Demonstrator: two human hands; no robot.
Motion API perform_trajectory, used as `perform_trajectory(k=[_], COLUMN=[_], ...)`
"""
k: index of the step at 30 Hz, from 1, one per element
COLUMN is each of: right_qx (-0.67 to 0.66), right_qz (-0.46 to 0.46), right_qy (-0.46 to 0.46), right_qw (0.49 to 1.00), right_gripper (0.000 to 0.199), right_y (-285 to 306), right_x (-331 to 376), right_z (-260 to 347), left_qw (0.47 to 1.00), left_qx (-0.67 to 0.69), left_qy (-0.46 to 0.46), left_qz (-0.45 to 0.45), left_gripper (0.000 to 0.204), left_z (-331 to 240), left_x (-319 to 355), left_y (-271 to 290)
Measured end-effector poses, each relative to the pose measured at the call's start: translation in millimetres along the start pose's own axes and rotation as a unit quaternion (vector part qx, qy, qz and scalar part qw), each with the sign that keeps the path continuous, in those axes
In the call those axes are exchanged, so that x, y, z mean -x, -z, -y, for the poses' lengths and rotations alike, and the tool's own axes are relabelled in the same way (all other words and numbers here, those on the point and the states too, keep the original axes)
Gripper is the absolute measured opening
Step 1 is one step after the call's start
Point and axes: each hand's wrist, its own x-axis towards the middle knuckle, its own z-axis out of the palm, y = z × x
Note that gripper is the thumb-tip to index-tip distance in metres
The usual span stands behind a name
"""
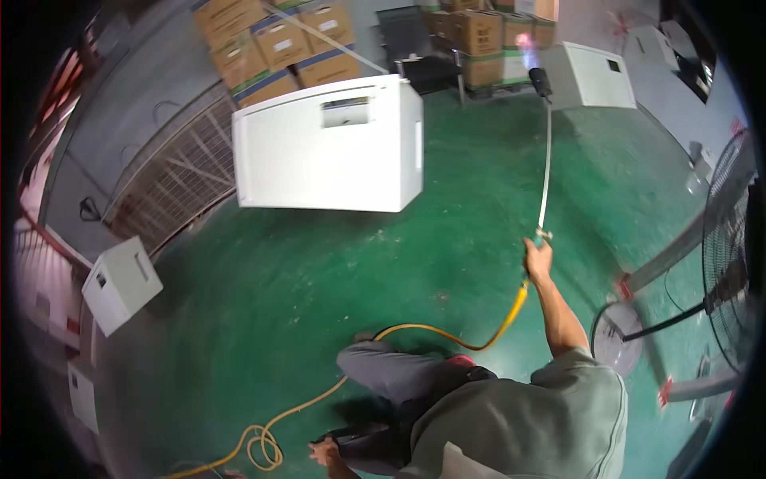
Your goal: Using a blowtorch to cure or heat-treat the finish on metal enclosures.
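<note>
On the green floor (335, 271), beside the big white cabinet (331, 145): a torch at work.
Right grip: my right hand (539, 257) is closed round the handle end of a long torch wand (546, 172), arm stretched out to the right of the white cabinet.
Torch: the thin metal wand runs up and away from my fist to a dark burner head (540, 81), where a pale pinkish-blue flame (527, 53) shows, just right of the cabinet's far corner.
Hose: a yellow hose (447, 335) leaves the handle below my fist, sags across the floor in front of the cabinet and ends in loose coils (263, 447) low and to its left.
Left grip: my left hand (323, 455) is down near the floor by the coils; whether it is open or closed I cannot tell.
Surroundings: stacked cardboard boxes (279, 44) stand behind the cabinet, a smaller white box (120, 283) off to its left, another white cabinet (586, 76) to its right, a standing fan (726, 263) far right.
</note>
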Motion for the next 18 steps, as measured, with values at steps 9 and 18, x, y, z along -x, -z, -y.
perform_trajectory(k=[9, 18], right_qx=[0.200, 0.281], right_qz=[0.036, 0.153], right_qy=[0.203, 0.282], right_qw=[0.958, 0.904], right_gripper=[0.029, 0.028], right_y=[86, 63], right_x=[131, 178], right_z=[-34, 82], left_qw=[0.996, 0.999], left_qx=[-0.060, -0.001], left_qy=[-0.047, -0.005], left_qz=[0.046, 0.049], left_gripper=[0.078, 0.073], left_z=[-11, -34], left_x=[-19, 16], left_y=[13, 47])
